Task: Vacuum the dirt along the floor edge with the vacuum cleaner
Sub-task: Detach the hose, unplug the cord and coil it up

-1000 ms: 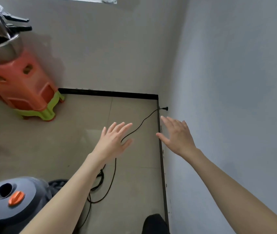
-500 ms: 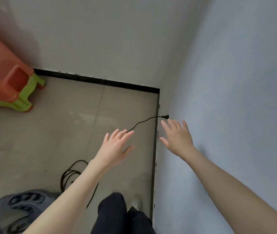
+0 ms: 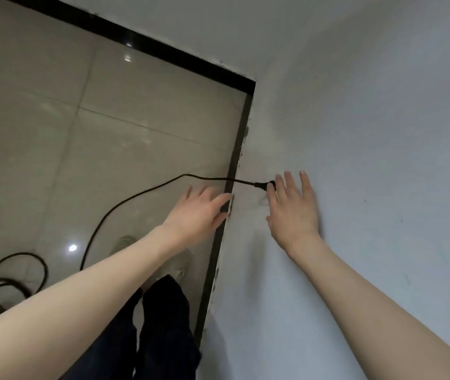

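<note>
A black power cord [image 3: 141, 192] runs across the beige tiled floor up to a black plug [image 3: 264, 185] at the right wall, low down. My right hand [image 3: 291, 207] is spread with straight fingers just beside the plug, its index finger near or touching it. My left hand [image 3: 199, 212] reaches forward with open fingers over the floor edge, just below the cord, holding nothing. The vacuum cleaner is out of view. A black skirting strip [image 3: 218, 242] marks the floor edge along the right wall.
More cord lies coiled at the lower left [image 3: 4, 281]. My dark trouser legs [image 3: 161, 325] and a light shoe [image 3: 177, 264] stand close to the skirting. Another black skirting strip [image 3: 136, 42] runs along the far wall into the corner.
The view has swung right and closer to the wall; the vacuum body and orange stool have left the frame. Both hands have advanced toward the plug, the right one now beside it.
</note>
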